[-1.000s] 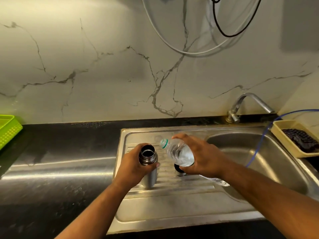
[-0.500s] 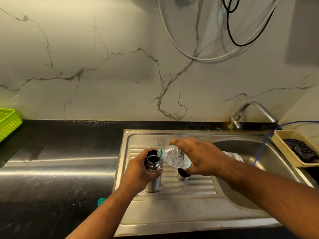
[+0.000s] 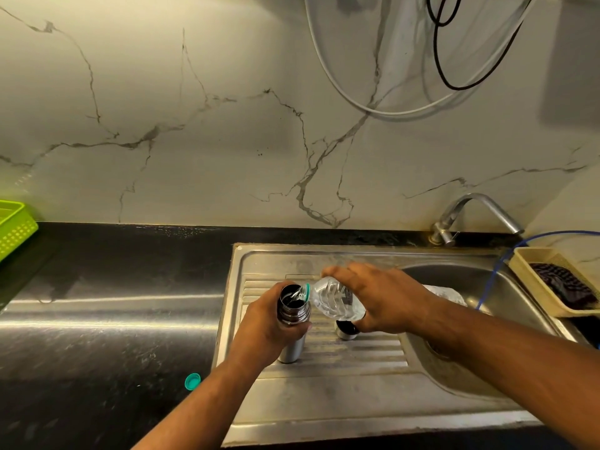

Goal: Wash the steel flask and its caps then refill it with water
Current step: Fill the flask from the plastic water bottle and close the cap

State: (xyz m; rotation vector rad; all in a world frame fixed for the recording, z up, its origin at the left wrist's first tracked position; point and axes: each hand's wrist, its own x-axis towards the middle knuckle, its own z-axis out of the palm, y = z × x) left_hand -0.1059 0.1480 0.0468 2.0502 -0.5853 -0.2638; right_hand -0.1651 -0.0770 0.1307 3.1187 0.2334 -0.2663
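Flask (image 3: 293, 315) upright on drainboard (image 3: 357, 352), left fingers (image 3: 265, 297) curled round it; right fingers (image 3: 341, 271) clasp bottle (image 3: 334, 300) at its rim.

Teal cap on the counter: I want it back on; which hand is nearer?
Left. The left hand grips the flask right of and beyond the teal cap; the right hand holds the bottle farther right.

Flask (image 3: 293, 315): brushed steel, glossy. Bottle (image 3: 336, 302): clear ribbed plastic. Drainboard (image 3: 341, 384): dulled, ridged stainless steel. Countertop (image 3: 107, 319): polished black stone. Wall (image 3: 227, 141): veined marble finish is shown.
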